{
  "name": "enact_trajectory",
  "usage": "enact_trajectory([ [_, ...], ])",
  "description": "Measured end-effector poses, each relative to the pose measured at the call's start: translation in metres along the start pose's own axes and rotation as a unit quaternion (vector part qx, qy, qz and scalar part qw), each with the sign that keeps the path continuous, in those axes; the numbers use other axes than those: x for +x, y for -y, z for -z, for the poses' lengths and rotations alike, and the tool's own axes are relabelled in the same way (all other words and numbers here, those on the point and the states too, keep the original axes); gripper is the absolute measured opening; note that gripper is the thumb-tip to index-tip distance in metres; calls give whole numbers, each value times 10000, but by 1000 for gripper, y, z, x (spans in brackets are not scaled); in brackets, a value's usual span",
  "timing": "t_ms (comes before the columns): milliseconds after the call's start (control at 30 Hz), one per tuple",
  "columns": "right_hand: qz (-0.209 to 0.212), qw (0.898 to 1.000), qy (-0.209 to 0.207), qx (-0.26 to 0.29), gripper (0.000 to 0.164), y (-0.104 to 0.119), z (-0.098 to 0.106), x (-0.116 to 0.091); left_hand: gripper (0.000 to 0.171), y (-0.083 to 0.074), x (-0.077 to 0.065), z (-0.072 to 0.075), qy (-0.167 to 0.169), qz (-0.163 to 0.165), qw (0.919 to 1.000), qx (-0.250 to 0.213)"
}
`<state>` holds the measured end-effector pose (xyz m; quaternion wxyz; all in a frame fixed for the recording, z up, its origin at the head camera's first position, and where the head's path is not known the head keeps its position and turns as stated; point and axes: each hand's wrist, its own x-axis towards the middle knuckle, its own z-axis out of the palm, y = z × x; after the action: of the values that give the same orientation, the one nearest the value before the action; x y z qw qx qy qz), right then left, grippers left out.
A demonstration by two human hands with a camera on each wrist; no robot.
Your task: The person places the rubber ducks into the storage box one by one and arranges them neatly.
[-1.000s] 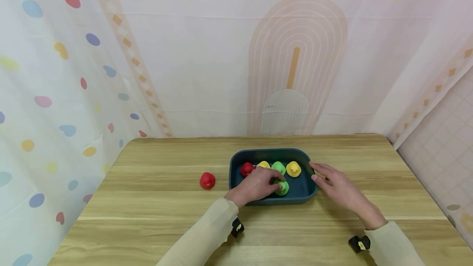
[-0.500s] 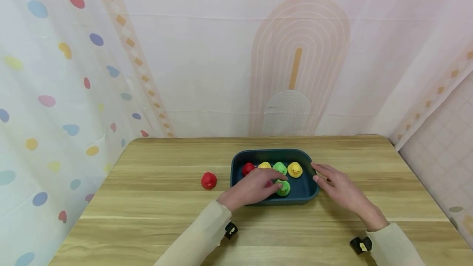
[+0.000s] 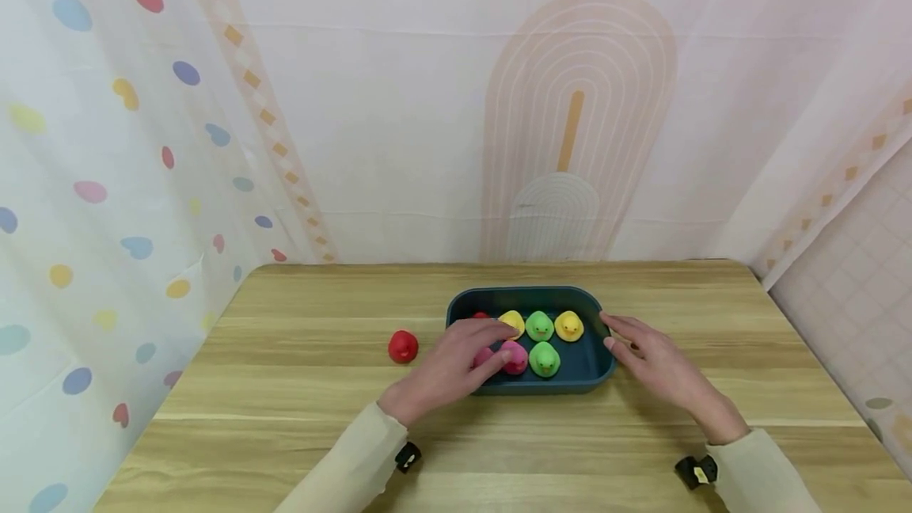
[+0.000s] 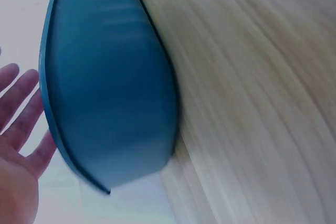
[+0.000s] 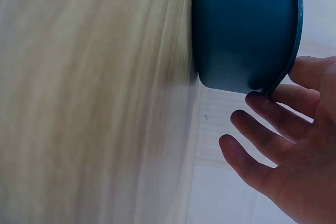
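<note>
A dark blue tray [image 3: 590, 374] holds several rubber ducks. Along its back row are a mostly hidden red duck [image 3: 480, 315], a yellow duck [image 3: 511, 320], a green duck [image 3: 540, 327] and another yellow duck [image 3: 569, 327]. In front sit a green duck [image 3: 545, 360] and a pink duck [image 3: 516, 360], with more pink partly hidden by my hand. My left hand [image 3: 449, 362] hovers over the tray's left part, fingers extended and gripping nothing. At the right end, my right hand [image 3: 659, 362] touches the rim with its fingertips, fingers spread in the right wrist view.
A lone red duck [image 3: 403, 347] rests on the wooden table [image 3: 306, 355], left of the tray. A patterned curtain [image 3: 399, 117] hangs behind the table and along its left side. Both wrists wear a small black camera.
My left hand has let go of the front green duck and drawn back to the left, uncovering a pink duck. The right hand stays at the tray's rim.
</note>
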<state>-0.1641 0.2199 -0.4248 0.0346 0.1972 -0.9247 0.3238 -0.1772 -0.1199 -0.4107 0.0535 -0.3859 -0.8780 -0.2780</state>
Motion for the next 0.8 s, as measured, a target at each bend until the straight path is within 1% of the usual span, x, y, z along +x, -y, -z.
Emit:
enact_trajectory([
  [100, -4, 10000, 2, -7, 49, 0, 0, 0, 38, 5, -10, 5, -225, -132, 9993, 272],
  [200, -11, 10000, 23, -14, 49, 1, 0, 0, 38, 11, -20, 9, -434, -294, 9967, 619],
  [400, -18, 10000, 62, -59, 50, 1, 1, 0, 42, 25, -38, 16, -728, -409, 9901, 1126],
  [600, -27, 10000, 52, -80, 50, 2, 2, 0, 50, 40, -54, 22, -794, -374, 9868, 1359],
  [800, 6, 10000, 45, -81, 49, 3, 2, 0, 54, 53, -67, 28, -770, -74, 9853, 1526],
])
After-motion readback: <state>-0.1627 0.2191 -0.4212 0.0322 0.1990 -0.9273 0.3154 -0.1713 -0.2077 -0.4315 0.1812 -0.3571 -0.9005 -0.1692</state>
